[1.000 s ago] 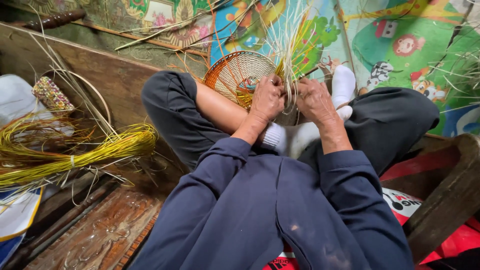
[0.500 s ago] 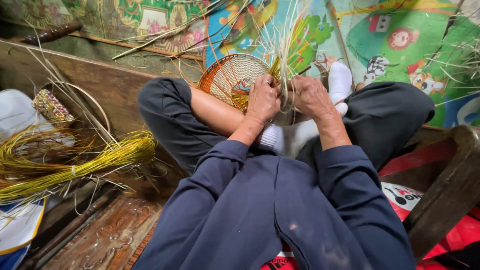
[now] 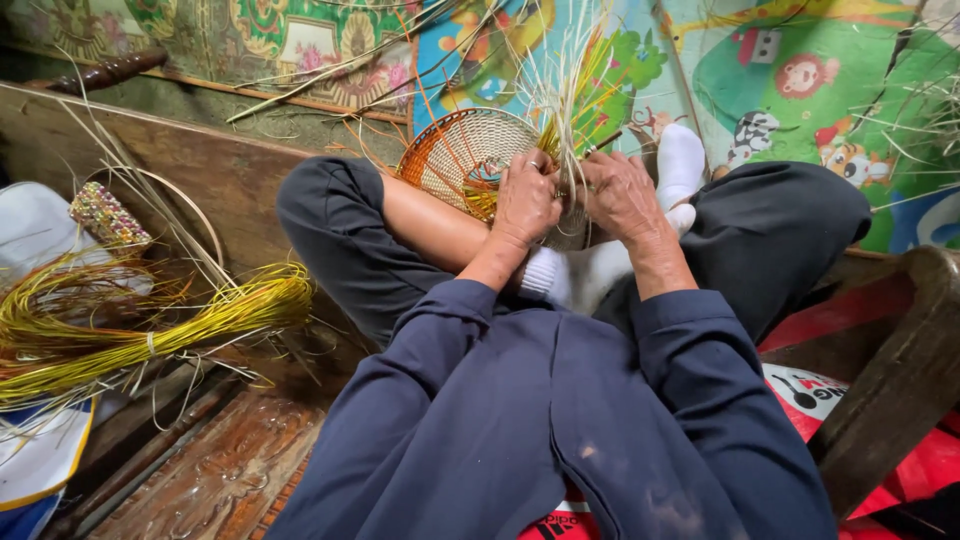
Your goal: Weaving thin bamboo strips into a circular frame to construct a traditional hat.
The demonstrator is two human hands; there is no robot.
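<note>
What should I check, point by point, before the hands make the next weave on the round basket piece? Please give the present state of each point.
1. Left hand grips the rim of the woven disc: ok.
2. Right hand is on the pale upright strands at the disc's edge: ok.
3. The disc is steadied against the socked feet: ok, it leans there between the knees.
4. Which single strand the fingers pinch: cannot tell, the fingers hide it.
5. Spare yellow strand bundle lies tied on the person's left side: ok, but apart from both hands.
6. Loose strands fan out above the disc without tangling: cannot tell.
</note>
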